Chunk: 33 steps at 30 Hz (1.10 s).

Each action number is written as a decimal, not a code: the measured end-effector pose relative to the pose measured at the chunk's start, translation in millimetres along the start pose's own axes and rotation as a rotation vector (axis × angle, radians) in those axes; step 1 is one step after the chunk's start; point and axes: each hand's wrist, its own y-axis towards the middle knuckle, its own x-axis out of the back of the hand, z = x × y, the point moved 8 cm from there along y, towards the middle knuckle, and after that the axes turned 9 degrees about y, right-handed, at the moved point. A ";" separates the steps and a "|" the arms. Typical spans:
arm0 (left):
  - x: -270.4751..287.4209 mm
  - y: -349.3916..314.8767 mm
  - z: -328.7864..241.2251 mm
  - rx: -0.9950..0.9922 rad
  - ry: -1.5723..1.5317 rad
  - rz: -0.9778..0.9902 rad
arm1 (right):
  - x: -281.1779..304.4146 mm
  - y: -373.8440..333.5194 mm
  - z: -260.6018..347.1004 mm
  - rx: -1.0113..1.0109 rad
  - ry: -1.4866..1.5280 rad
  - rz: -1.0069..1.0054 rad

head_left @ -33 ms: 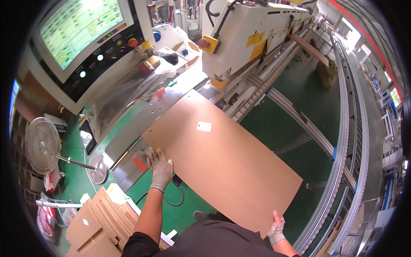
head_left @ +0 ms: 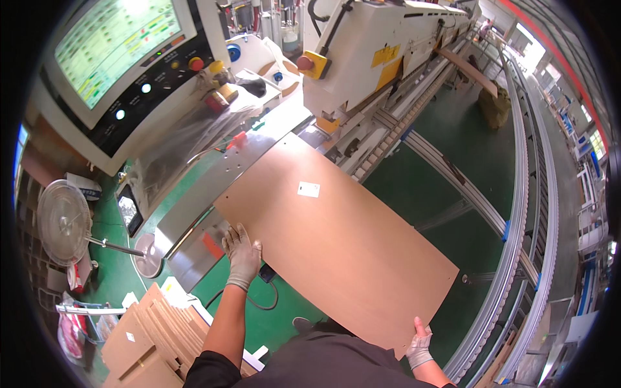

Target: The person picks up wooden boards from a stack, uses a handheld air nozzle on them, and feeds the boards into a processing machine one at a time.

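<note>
Matches the earlier frame almost wholly. Shows just a slight shift of the camera, setting the screen (head_left: 116, 48) a touch farther left and higher in view. Keeps the left hand (head_left: 242, 258) at the same spot on the left long edge of the board (head_left: 343, 239), and the right hand (head_left: 419, 348) at the same near corner, with hardly any visible travel of the board between them. With the left hand, gloved, stays unclosed, fingers extended and slightly parted, laid against the edge without a visible clasp; cannot tell of any support from below. With the right hand, also gloved but bare at the thumb tip, pinches the near right corner, thumb on top, fingers hidden underneath. Spans, as a board, from the metal plate (head_left: 207, 184) beside the white machine (head_left: 352, 71) back toward the body, over the green floor (head_left: 259, 323). Lies with the far short end along the plate; cannot tell overlap from mere contact there. Looks flat, thin, rectangular and plain brown, smooth across the face. Bears a white label (head_left: 309, 189) toward the far end and small dark spots, perhaps holes, near some corners. Gleams paler near the far corner, darkening evenly toward the near end.
</note>
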 end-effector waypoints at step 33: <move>2.9 94.6 -210.5 -0.082 -0.109 -0.061 | -206.6 229.9 184.9 1.021 -1.019 0.263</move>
